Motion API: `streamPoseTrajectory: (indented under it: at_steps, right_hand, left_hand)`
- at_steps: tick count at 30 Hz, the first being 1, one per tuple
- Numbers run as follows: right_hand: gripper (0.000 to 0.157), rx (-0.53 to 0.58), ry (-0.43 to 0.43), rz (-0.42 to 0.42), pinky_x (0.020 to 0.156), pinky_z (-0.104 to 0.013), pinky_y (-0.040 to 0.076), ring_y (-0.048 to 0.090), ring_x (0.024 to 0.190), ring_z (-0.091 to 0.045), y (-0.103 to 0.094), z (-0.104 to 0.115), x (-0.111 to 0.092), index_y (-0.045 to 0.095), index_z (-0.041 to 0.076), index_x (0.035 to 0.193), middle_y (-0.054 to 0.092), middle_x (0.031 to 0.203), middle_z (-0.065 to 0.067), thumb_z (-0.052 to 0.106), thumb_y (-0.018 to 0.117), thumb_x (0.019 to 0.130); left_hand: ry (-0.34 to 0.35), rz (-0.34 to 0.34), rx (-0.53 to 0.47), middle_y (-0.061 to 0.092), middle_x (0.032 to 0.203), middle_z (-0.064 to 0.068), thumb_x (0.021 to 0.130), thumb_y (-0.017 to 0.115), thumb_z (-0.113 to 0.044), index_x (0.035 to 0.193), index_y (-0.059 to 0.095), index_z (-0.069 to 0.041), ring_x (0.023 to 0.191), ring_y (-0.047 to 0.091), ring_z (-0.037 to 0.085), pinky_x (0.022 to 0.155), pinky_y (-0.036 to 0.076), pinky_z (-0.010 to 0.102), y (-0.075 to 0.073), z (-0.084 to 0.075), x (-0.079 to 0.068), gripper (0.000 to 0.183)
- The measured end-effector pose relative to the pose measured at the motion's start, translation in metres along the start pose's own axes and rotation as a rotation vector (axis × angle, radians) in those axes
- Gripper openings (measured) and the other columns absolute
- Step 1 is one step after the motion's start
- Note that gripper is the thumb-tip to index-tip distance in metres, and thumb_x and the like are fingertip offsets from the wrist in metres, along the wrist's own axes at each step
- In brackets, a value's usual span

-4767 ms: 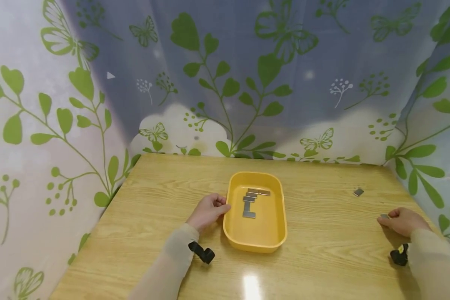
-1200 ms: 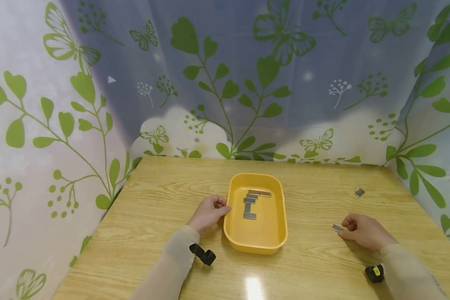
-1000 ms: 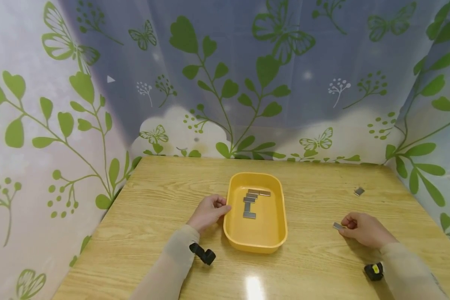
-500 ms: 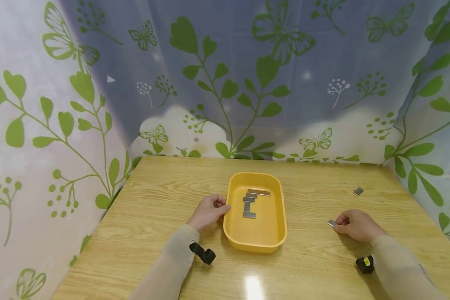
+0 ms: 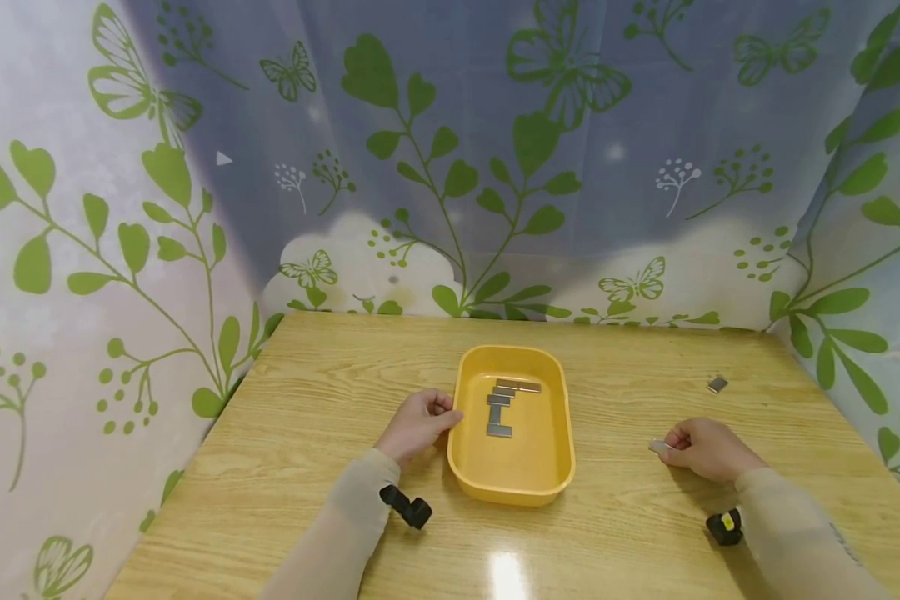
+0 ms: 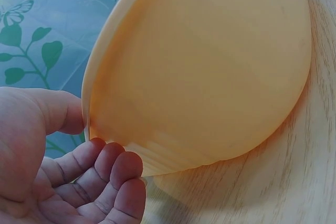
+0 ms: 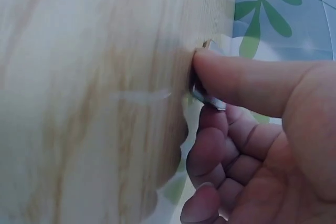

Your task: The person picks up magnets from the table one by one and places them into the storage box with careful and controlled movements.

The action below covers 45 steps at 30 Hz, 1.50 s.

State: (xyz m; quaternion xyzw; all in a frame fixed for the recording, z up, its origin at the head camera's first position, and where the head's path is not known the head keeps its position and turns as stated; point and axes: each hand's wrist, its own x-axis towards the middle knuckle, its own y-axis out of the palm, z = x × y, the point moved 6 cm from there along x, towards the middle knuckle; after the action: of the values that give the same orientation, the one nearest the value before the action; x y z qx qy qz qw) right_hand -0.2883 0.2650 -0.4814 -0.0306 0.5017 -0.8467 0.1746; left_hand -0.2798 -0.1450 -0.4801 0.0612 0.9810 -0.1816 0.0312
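Note:
My left hand holds the left rim of a yellow rectangular tray, thumb on the rim and fingertips against the outer wall; the left wrist view shows this grip on the tray wall. Several flat silver-grey metal plates lie inside in a stepped chain towards the tray's left and back. Out to the right of the tray, my right hand pinches another small silver metal plate between thumb and fingers. From the right wrist, that shiny plate is partly hidden behind the thumb.
One more small metal plate lies on the wooden table at the back right, with tiny specks behind it. A printed curtain with leaves and butterflies stands along the back and sides of the table.
My right hand has moved left from near the table's right edge with the plate pinched, slowing over the last second. My left hand, the tray and the plates inside stay put.

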Motion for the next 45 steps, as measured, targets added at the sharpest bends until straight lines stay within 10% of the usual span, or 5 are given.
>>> streamPoseTrajectory:
  at_steps: [45]
  right_hand:
    - [0.013, -0.066, -0.085, -0.053, 0.058, -0.032, 0.039, 0.046, 0.063, -0.013, 0.001, 0.019, -0.006, 0.059, 0.008, 0.092, 0.056, 0.075, 0.001, 0.019, 0.065, 0.092]
  left_hand:
    - [-0.010, -0.007, -0.009, 0.057, 0.090, 0.007, 0.091, 0.067, -0.017, 0.101, 0.061, -0.004, 0.079, 0.052, 0.018, 0.068, 0.046, 0.028, 0.000, -0.001, 0.001, 0.017]
